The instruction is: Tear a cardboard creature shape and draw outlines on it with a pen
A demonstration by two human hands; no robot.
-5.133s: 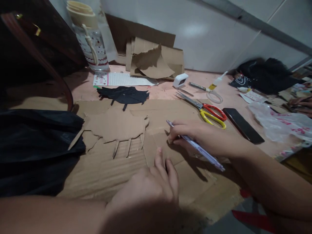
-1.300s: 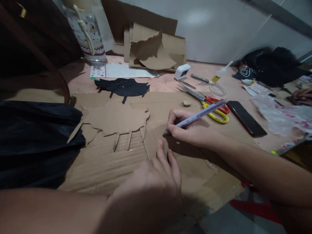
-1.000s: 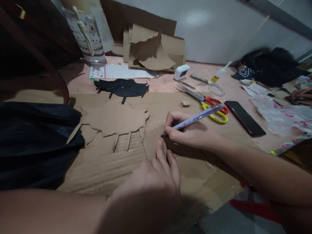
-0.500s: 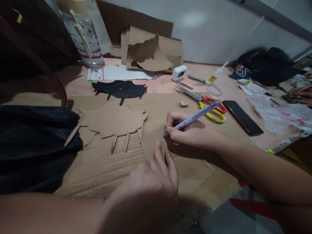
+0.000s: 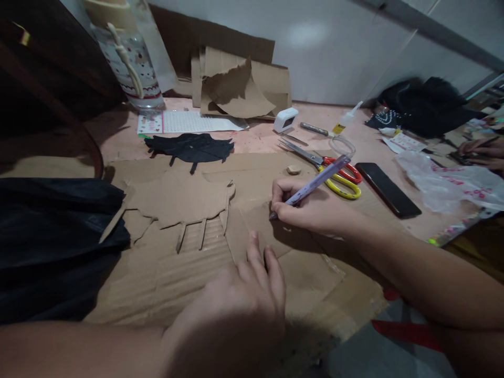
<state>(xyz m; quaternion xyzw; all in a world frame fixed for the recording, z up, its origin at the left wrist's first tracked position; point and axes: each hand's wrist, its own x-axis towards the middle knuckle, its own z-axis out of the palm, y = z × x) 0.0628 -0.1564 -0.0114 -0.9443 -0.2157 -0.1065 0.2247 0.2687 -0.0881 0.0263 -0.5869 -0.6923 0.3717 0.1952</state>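
Note:
My right hand (image 5: 311, 207) grips a purple pen (image 5: 315, 181) with its tip down on a flat sheet of brown cardboard (image 5: 165, 273). My left hand (image 5: 236, 299) lies on the same sheet just in front of the pen tip, fingers stretched flat and pressing down. A cut-out cardboard shape (image 5: 181, 197) with thin legs lies to the left of both hands. A matching black shape (image 5: 191, 148) lies behind it on the pink table.
Red-and-yellow scissors (image 5: 334, 176), a small eraser (image 5: 293, 169), a black phone (image 5: 388, 182), a glue bottle (image 5: 346, 119) and a white sharpener (image 5: 285, 119) lie beyond my right hand. A black bag (image 5: 51, 236) is at left, a water bottle (image 5: 128, 58) and torn cardboard (image 5: 240, 86) at back. Another person's hand (image 5: 482, 149) shows far right.
Five seconds ago the pen lay flat in my right hand; since then it has turned upright with its tip on the cardboard, shifting slightly. An eraser now lies by the scissors.

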